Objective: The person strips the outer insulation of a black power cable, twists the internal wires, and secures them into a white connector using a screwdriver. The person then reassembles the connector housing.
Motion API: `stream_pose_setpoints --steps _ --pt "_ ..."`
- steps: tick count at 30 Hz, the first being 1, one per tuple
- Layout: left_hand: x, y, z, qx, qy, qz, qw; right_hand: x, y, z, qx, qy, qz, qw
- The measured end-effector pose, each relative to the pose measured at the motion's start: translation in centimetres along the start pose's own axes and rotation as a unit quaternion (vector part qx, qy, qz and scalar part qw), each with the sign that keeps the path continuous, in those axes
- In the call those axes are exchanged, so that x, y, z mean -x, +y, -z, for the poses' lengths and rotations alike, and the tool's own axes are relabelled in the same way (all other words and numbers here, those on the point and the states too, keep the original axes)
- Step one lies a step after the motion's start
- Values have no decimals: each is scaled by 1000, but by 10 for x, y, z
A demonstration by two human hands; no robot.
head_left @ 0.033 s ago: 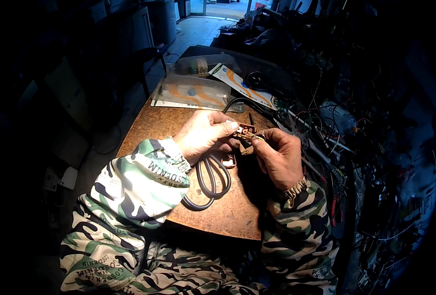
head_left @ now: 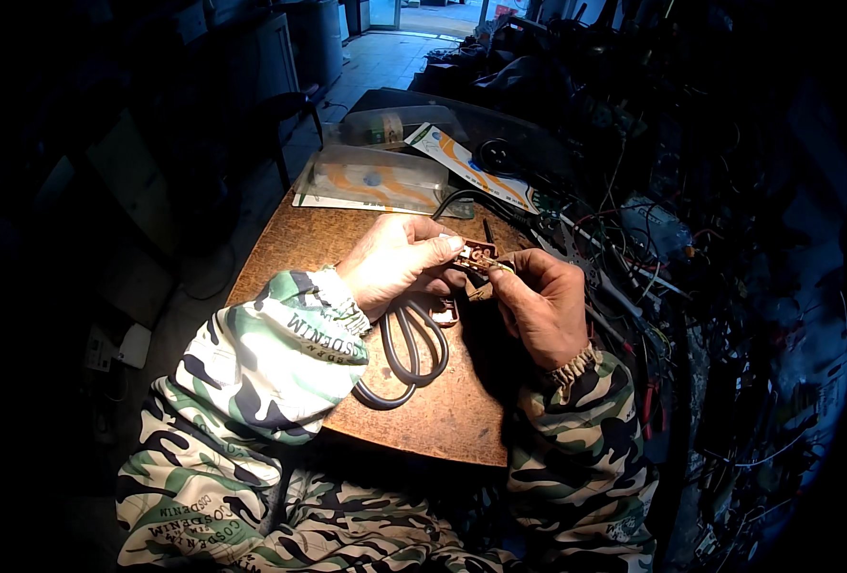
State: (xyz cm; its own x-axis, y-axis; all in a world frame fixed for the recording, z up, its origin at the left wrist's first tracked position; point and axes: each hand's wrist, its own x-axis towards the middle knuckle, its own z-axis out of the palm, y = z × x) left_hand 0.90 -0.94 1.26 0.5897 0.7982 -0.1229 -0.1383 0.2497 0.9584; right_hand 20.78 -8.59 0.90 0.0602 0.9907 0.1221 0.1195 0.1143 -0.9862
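Note:
My left hand grips an opened brown plastic electrical fitting, with the thumb on its left side and metal parts showing inside. My right hand is closed at the same fitting, thumb and index finger pinching small brass-coloured pieces at its right side, too small to make out exactly. A loop of thick dark cable lies under my hands on the wooden table. A second small brown housing piece with a light inside lies just below my fingers.
Behind my hands lie clear plastic blister packs, a white-orange card and black cable. Tangled wires, tools and electronic parts crowd the right side. A dark chair stands back left, beside the tiled floor.

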Motion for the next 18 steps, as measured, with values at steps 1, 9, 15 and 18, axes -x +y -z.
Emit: stream_pose_setpoints --steps 1,9,15,18 --pt "1 0 1 3 -1 0 1000 -1 1 -2 10 9 8 1000" --pt "1 -1 -1 6 3 -2 1000 2 -4 -5 16 27 6 999" --pt "2 -3 2 19 1 9 1000 -2 2 -6 39 27 24 999" --pt "-3 -5 -3 17 -7 14 1000 2 2 -2 63 48 33 996"
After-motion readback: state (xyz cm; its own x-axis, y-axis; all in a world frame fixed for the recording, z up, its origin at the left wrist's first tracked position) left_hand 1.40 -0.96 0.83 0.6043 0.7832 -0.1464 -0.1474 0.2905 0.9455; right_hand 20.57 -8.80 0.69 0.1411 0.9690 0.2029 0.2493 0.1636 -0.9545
